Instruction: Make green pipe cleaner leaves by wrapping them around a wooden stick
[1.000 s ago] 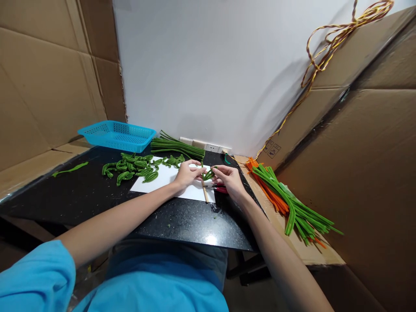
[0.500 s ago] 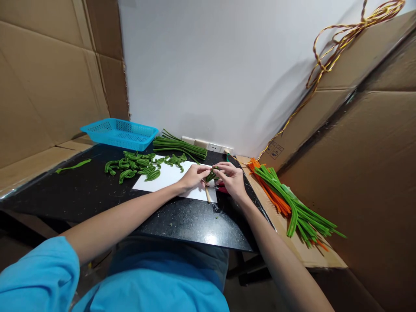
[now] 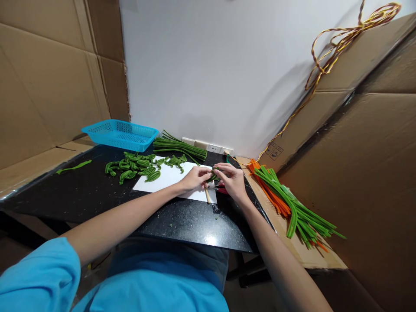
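Observation:
My left hand (image 3: pixel 194 179) and my right hand (image 3: pixel 233 180) meet over the right end of a white sheet of paper (image 3: pixel 169 184). Between their pinched fingertips is a dark green pipe cleaner (image 3: pixel 213 177), bent into loops; the fingers partly cover it. Below my left fingers a thin wooden stick (image 3: pixel 207 195) lies on the paper. A red-handled tool (image 3: pixel 222 189) rests under my right hand, its kind not clear. Left of my hands, several looped green pipe-cleaner leaves (image 3: pixel 139 162) lie in a loose heap, partly on the paper.
A blue plastic basket (image 3: pixel 121 135) stands at the back left. Straight dark green pipe cleaners (image 3: pixel 180 146) lie by the wall. On cardboard at right are bright green pipe cleaners (image 3: pixel 295 201) and orange ones (image 3: pixel 271 190). A twisted cord (image 3: pixel 292 115) runs up from the socket strip (image 3: pixel 214 148).
Both hands stay in nearly the same place. The looped green pipe cleaner between the fingers has shifted slightly, and the left fingers have moved a little closer over it.

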Motion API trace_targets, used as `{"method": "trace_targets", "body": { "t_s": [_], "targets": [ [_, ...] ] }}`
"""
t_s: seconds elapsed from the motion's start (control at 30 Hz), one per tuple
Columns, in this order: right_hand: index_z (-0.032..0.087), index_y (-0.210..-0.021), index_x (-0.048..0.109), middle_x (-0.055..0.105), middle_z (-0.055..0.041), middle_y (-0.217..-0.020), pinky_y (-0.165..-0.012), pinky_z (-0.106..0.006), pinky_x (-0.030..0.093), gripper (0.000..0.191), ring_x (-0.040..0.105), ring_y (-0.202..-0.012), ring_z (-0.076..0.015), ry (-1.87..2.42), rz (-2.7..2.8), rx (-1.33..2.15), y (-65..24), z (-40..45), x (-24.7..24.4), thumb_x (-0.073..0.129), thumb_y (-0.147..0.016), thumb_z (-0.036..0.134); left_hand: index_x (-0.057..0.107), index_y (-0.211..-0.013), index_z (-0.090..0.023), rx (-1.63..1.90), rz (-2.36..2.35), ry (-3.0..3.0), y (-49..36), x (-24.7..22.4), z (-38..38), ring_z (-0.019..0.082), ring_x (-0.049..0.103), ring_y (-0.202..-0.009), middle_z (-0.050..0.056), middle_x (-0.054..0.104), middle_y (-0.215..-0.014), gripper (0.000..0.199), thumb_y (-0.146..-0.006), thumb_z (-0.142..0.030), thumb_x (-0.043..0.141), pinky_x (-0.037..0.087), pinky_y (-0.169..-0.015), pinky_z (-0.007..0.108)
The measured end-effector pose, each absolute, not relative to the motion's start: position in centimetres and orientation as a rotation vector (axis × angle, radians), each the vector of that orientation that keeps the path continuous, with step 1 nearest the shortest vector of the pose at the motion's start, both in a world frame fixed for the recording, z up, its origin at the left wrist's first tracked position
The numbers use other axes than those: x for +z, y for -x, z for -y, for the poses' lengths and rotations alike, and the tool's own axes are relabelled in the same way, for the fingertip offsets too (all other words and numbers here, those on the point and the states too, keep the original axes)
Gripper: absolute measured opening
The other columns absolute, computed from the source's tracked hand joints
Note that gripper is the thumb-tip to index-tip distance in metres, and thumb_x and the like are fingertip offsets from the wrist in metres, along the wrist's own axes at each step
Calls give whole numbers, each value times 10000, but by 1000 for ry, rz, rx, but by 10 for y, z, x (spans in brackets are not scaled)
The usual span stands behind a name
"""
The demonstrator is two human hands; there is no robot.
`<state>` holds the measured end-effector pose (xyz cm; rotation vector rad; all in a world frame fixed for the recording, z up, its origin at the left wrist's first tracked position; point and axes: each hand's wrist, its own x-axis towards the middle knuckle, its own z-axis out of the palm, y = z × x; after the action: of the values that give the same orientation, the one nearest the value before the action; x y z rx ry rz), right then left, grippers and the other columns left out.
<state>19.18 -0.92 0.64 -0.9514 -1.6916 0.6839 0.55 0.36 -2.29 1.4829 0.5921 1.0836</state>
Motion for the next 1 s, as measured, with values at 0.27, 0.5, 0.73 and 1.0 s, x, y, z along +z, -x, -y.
{"method": "trace_targets", "body": {
  "t_s": [0.27, 0.5, 0.73, 1.0],
  "targets": [
    [187, -975, 817, 754, -95, -976, -476, -285, 535, 339, 616, -524, -131, 947, 1718, 646, -194, 7, 3, 776, -820, 485, 728, -931, -110, 1023, -566, -1536, -5, -19, -2, 90, 553, -517, 13, 607, -714, 447, -811, -538, 783, 438, -497, 235],
    [176, -977, 791, 782, -77, -816, -511, -301, 566, 369, 681, -545, -188, 964, 1649, 795, -192, 6, 3, 796, -791, 495, 681, -930, -135, 1123, -620, -1511, -4, -22, -3, 83, 546, -529, 6, 626, -746, 411, -759, -470, 848, 436, -496, 219],
    [179, -871, 779, 762, -51, -754, -559, -337, 617, 371, 679, -564, -183, 924, 1553, 936, -189, 6, 5, 864, -700, 497, 697, -943, -111, 1104, -601, -1406, -3, -17, -1, 149, 663, -653, 70, 676, -840, 459, -791, -528, 815, 494, -505, 233],
    [179, -875, 795, 771, -55, -767, -612, -343, 636, 395, 707, -649, -195, 910, 1531, 991, -189, 6, 7, 889, -668, 502, 709, -976, -90, 1160, -625, -1203, -1, -19, -2, 145, 682, -652, 61, 687, -852, 437, -719, -377, 915, 548, -579, 268]
  ]
}}
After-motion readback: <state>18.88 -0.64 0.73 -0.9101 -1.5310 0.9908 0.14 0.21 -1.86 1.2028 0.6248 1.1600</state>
